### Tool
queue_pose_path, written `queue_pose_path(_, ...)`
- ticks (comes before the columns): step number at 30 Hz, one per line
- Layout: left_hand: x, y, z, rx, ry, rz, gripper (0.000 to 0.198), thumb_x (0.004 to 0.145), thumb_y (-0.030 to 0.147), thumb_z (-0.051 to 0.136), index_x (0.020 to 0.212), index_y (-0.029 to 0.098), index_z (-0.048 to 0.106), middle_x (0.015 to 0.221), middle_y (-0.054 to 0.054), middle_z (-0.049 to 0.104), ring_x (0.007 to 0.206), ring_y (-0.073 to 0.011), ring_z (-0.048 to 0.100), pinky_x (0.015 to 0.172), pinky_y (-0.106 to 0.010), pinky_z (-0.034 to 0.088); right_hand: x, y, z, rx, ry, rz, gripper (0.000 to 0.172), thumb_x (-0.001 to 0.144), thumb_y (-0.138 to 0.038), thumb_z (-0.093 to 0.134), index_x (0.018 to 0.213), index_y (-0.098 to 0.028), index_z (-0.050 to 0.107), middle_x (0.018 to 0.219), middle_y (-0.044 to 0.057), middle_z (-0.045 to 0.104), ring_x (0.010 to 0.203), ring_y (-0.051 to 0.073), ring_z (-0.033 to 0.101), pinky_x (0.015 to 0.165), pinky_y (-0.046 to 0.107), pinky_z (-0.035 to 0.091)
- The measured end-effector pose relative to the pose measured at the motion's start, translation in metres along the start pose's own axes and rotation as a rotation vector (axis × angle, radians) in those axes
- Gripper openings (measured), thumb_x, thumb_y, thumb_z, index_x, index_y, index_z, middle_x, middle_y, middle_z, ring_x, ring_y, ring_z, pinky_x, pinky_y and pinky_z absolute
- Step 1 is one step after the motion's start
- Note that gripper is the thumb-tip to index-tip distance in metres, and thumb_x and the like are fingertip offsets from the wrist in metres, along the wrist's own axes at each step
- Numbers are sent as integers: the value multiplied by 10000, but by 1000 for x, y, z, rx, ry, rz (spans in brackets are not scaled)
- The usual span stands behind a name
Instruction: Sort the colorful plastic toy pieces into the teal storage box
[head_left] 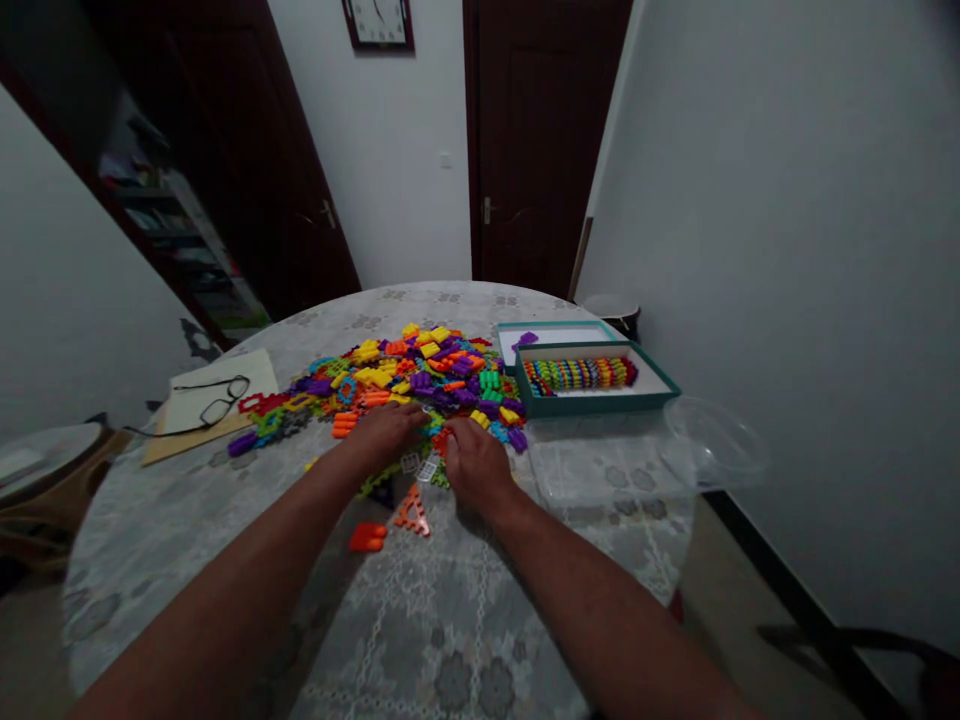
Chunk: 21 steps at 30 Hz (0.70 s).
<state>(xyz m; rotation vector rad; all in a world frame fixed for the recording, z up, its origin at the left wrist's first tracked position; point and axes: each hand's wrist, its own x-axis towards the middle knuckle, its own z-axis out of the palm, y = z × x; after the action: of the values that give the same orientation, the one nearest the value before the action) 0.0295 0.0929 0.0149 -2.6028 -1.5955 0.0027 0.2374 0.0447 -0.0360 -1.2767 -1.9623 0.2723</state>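
A large heap of colourful plastic interlocking building pieces (420, 375) covers the middle of the table, some with ridged ends and others toothed. My left hand (390, 435) lies at the heap's near edge, palm down, fingers curled in among the pieces; whatever they grip is hidden. Close by on its right, my right hand (476, 460) pinches a red-orange toothed piece (440, 441). Green toothed pieces show between and below both hands. Nearer to me are an orange triangular piece (412, 512), an orange block (367, 537) and two small clear pieces (427, 468).
Right of the heap stands a teal-edged box (600, 404) holding a row of joined colourful pieces, its lid (570, 328) behind with a purple piece inside. A clear plastic container (709, 445) lies near the right edge. Eyeglasses (217, 408) rest on papers (259, 372) at left.
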Motion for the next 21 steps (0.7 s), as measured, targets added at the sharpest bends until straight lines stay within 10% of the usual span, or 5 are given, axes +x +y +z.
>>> queue_pose_path(9, -35, 14, -5, -647, 307, -273, 303, 1046, 346, 485, 1214, 205, 693, 974, -66, 800, 900, -231, 769, 824, -335, 583, 2, 0, -3, 301, 95, 15, 340, 1025, -187, 478, 1249, -171, 734, 1202, 128, 752, 1156, 249, 691, 1052, 360, 533)
queue_pose_path(13, -60, 40, -4, -1227, 288, -436, 312, 937, 488, 645, 1078, 209, 654, 886, -19, 759, 817, -224, 776, 685, -309, 588, 2, -2, -4, 484, 77, 141, 339, 1030, -279, 506, 1259, -201, 743, 1232, 101, 782, 1156, 243, 713, 1042, 361, 545)
queue_pose_path(21, -85, 57, 9, -1517, 201, -484, 369, 836, 461, 802, 1053, 189, 679, 897, -23, 773, 801, -202, 768, 694, -293, 568, -7, -3, 2, 497, -120, 95, 335, 1017, -320, 547, 1253, -196, 749, 1225, 102, 800, 1145, 254, 728, 1045, 389, 536)
